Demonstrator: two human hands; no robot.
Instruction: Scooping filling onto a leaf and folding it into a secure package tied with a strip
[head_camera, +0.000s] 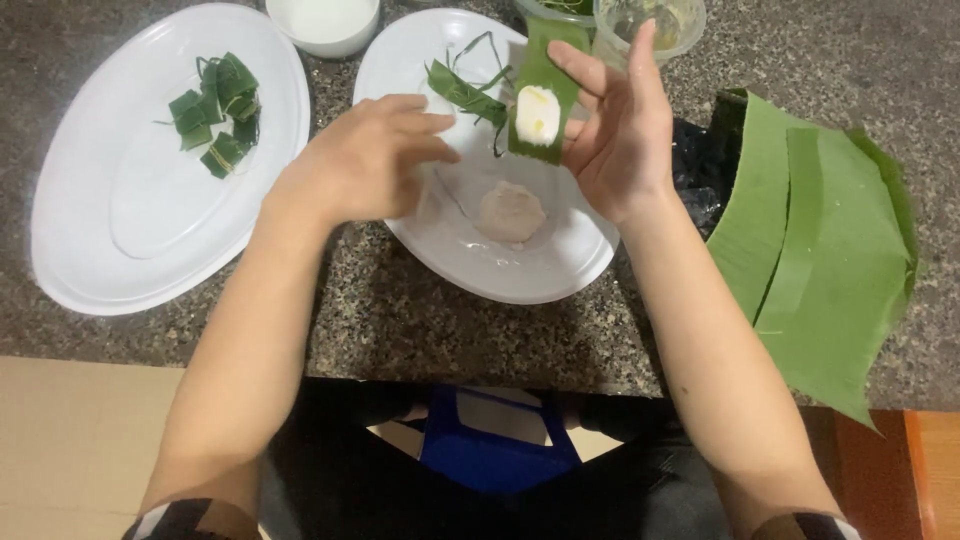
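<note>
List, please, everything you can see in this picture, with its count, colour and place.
Oval plastic platter: one, white, far left of the speckled stone counter.
Tied leaf parcels: several, green, on that platter.
Round plastic plate: one, white, centre.
Pale dough lump: one, pinkish white, on the round plate.
Thin leaf ties: a few, green, at the plate's far side.
Small bowl: one, white, top edge.
Clear plastic cup: one, top right.
Large banana leaf pieces: stacked, green, right.
Leaf strip with white filling: one, green, held up.
Left hand: hovering beside the strip.
Right hand: holding the strip.
</note>
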